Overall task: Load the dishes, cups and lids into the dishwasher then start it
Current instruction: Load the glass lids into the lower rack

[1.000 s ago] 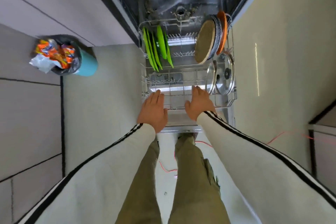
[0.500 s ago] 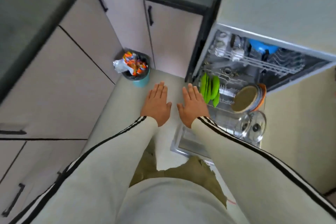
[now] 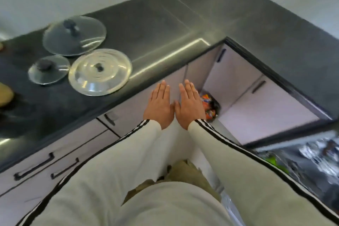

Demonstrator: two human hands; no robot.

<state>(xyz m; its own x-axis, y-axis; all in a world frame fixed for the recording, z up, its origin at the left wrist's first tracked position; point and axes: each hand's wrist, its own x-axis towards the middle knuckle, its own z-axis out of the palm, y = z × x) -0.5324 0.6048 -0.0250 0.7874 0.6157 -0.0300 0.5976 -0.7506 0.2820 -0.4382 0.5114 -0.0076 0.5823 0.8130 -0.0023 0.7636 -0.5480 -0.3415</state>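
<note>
- Head view: the dark grey L-shaped stone countertop (image 3: 165,29) fills the upper frame, so everything is placed off that.
- On the countertop's left stretch three lids lie flat, knobs up.
- Farthest back is the large round glass lid with a black knob (image 3: 74,35).
- Nearer the front edge sits the small round glass lid with a black knob (image 3: 48,69).
- Just beside the small one, toward the countertop's inner corner, is the shiny round steel lid with a dark knob (image 3: 100,71). Whether the rims touch, I cannot tell.
- The left hand (image 3: 159,108) hovers just off the countertop's front edge, palm down, fingers straight and together, holding nothing.
- The right hand (image 3: 190,105) is alongside it in the same flat pose, empty, and the thumbs nearly meet.
- Both hands are apart from the lids, and the steel lid is the nearest.
- Under the countertop run pale cupboard fronts with black bar handles (image 3: 77,145).
- On the floor below the inner corner stands a dark bin stuffed with orange wrappers (image 3: 211,106), partly behind the right hand.
- Past the countertop's right end, at lower right, the open dishwasher (image 3: 315,154) is a blur, with a sliver of bright green plates (image 3: 272,159) showing.
</note>
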